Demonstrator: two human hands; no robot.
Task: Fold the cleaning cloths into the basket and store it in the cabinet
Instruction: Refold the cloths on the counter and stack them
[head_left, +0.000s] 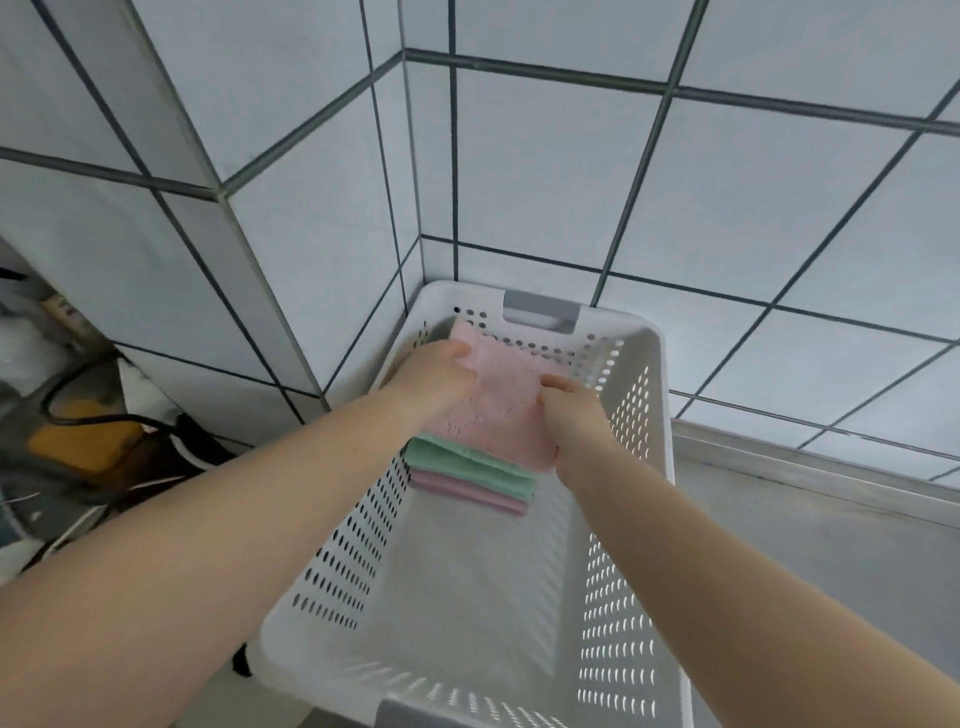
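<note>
White wall tiles (545, 171) with dark grout are closing off the corner, and a pale grey counter (831, 545) is running along beneath them. Over at nine o'clock, a tangle of black cables (104, 415) and an orange object, too blurred to name, are lying in the gap beside the counter.

Moving right, the person's left hand (441, 371) is pressing down on the pink cleaning cloth (501, 410), fingers curled over its far left edge at about eleven o'clock in the white perforated basket (358, 545). Under that cloth a folded green cloth (467, 465) and a second folded pink cloth (467, 491) are sitting stacked on the basket floor, their near edges showing. The right hand (574, 410) is pinching the top cloth's right edge, thumb and fingers closed on the fabric, at about one o'clock in the basket.

To my eye the cloth is being laid onto the pile. Doing it well probably means keeping both edges taut, lining the corners up with the stack below, smoothing flat before letting go. The basket's near half is lying bare, leaving room for more cloths.
</note>
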